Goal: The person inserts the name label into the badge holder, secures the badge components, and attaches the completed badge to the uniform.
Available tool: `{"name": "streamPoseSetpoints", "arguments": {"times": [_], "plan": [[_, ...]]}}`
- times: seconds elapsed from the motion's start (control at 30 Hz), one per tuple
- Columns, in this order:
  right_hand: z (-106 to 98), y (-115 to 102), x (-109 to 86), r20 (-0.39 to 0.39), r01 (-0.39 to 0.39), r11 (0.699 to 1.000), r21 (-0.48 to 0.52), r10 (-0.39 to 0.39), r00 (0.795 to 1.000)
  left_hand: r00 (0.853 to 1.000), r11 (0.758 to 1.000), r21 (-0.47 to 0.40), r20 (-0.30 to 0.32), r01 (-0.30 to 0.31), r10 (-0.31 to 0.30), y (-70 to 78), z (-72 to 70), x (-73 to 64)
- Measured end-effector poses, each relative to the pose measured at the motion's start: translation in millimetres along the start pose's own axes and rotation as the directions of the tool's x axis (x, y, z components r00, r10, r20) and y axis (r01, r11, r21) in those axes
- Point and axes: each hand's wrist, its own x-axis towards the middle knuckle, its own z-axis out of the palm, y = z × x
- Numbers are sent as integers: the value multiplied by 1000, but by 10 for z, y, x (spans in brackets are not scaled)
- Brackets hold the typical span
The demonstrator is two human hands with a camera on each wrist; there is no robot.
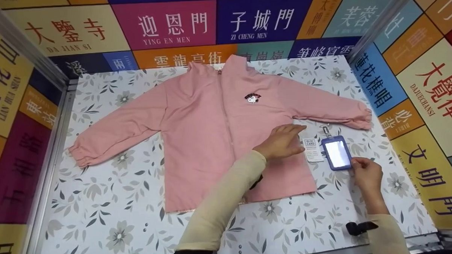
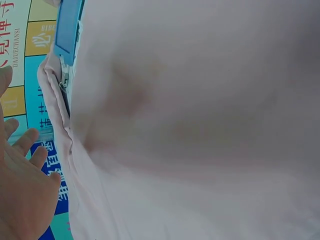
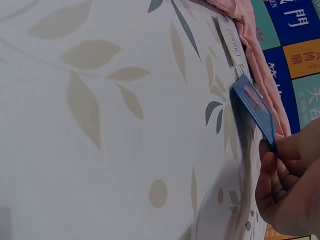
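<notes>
With the right grip (image 1: 366, 174), we pinch the blue badge holder (image 1: 338, 153) at its lower right corner; its metal clip (image 1: 326, 131) points toward a sleeve of the pink jacket (image 1: 196, 135). The badge holder is tilted at the floral tabletop (image 1: 120, 221), just beside the printed white card (image 1: 312, 150). We have the left grip (image 1: 281, 141) wide, fingers extended above the jacket's side edge.

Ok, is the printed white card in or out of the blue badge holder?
Out: the head view shows the card lying beside the blue badge holder, whose edge the right hand pinches.
</notes>
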Motion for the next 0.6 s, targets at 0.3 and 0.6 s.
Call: {"name": "streamPoseSetpoints", "arguments": {"times": [0.3,0.6], "plan": [[29,-204,-50,-56,62,994,90,-58,997,1000,1000,-15,-23,-1,0,-93,-74,-56],[312,-598,-131,-94,202,939,278,-183,979,994,995,-97,-94,37,-46,-301,-239,-209]]}}
